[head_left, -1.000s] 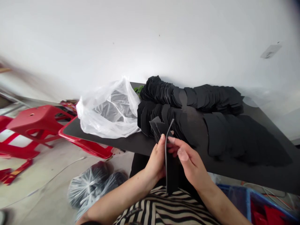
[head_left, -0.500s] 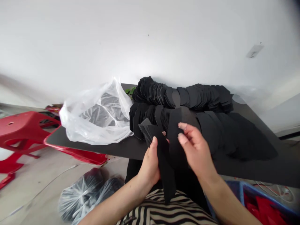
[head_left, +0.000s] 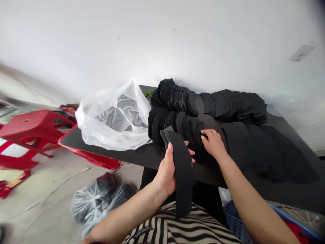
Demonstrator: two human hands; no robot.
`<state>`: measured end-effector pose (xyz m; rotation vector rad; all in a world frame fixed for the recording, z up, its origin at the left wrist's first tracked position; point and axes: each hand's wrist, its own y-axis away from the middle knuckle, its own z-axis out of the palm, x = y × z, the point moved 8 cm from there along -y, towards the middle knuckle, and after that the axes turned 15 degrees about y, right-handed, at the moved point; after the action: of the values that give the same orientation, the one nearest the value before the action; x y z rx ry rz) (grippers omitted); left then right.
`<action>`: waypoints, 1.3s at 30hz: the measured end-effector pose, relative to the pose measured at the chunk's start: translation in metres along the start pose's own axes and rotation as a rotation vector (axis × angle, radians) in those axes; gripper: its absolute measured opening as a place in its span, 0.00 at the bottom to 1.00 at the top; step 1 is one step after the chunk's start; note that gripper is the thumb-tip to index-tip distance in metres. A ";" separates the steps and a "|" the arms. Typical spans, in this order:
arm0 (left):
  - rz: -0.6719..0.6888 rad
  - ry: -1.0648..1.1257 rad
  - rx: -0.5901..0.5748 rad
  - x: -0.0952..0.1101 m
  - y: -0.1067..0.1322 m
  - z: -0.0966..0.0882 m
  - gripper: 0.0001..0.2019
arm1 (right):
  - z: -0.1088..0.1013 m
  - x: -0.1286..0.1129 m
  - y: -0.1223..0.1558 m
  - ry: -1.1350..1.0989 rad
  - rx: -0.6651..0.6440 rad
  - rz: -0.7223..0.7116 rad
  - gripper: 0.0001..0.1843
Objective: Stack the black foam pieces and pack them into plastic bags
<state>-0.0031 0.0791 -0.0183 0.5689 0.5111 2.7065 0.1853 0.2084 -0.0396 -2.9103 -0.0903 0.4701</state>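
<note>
At far left stands a red plastic stool [head_left: 27, 123], and on the floor nearer in lie two tied clear bags of dark contents [head_left: 93, 200]. A loose clear plastic bag [head_left: 111, 122] sits on the dark counter [head_left: 142, 157], just left of long rows of stacked black cut pieces [head_left: 188, 125]. The left hand [head_left: 166, 173] grips a black strip [head_left: 183, 176], with the thumb on its near face and the fingers [head_left: 191, 152] curled behind it. The strip hangs down past the palm towards a striped top [head_left: 177, 227]. The right hand [head_left: 214, 144] lies on the stacks, its fingers [head_left: 207, 135] slightly bent with the tips touching the black pieces; whether they pinch one, I cannot tell. A blue crate [head_left: 235, 220] sits low at near right.
</note>
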 end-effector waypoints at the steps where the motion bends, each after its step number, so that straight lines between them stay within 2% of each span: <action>1: -0.003 0.007 -0.008 0.001 0.000 0.000 0.30 | -0.007 -0.007 0.003 0.055 0.015 -0.040 0.16; 4: 0.017 0.020 -0.012 0.004 -0.001 -0.001 0.30 | -0.038 -0.033 0.020 -0.015 0.087 -0.107 0.15; 7: 0.026 0.024 0.032 0.004 0.000 -0.005 0.30 | -0.069 -0.069 0.052 -0.163 0.144 -0.170 0.16; 9: 0.005 0.037 0.085 0.000 0.000 -0.009 0.31 | -0.079 -0.096 0.077 -0.151 0.151 -0.238 0.17; 11: 0.013 0.066 0.126 -0.003 0.001 -0.011 0.30 | -0.079 -0.115 0.097 -0.099 0.136 -0.286 0.20; 15: 0.100 0.078 0.156 -0.001 0.003 -0.015 0.26 | -0.071 -0.127 0.116 -0.128 0.132 -0.282 0.24; 19: 0.165 0.029 0.117 0.002 0.006 -0.012 0.23 | -0.081 -0.126 0.121 -0.319 0.220 -0.249 0.17; 21: 0.168 0.021 0.113 0.000 0.006 -0.009 0.22 | -0.084 -0.123 0.119 -0.443 0.175 -0.221 0.14; 23: 0.129 0.016 0.146 -0.004 0.006 -0.009 0.23 | -0.087 -0.114 0.110 -0.529 0.122 -0.180 0.12; 25: 0.085 -0.009 0.133 -0.007 0.005 -0.005 0.24 | -0.096 -0.090 0.093 -0.510 0.117 -0.126 0.14; 27: 0.053 -0.040 0.066 -0.009 0.004 0.002 0.27 | -0.107 -0.051 0.072 -0.387 0.146 -0.059 0.17; 30: 0.005 -0.035 -0.010 -0.012 0.002 0.010 0.30 | -0.115 0.022 0.037 -0.114 0.185 0.047 0.22; 32: -0.026 0.003 -0.034 -0.014 0.001 0.012 0.30 | -0.107 0.065 0.017 0.074 0.152 0.105 0.23; 34: -0.045 0.026 -0.055 -0.016 0.000 0.013 0.29 | -0.092 0.093 0.004 0.248 0.074 0.129 0.22; 36: -0.059 0.021 -0.058 -0.017 0.001 0.014 0.28 | -0.086 0.098 0.002 0.409 0.050 0.106 0.22; 37: -0.067 0.010 -0.051 -0.018 0.001 0.014 0.27 | -0.087 0.092 0.004 0.459 0.073 0.081 0.22; 39: -0.075 -0.011 -0.027 -0.018 0.002 0.013 0.27 | -0.095 0.062 0.018 0.430 0.172 0.000 0.20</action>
<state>0.0179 0.0735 -0.0125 0.5465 0.4822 2.6333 0.2753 0.1794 0.0265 -2.7687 0.0120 -0.1474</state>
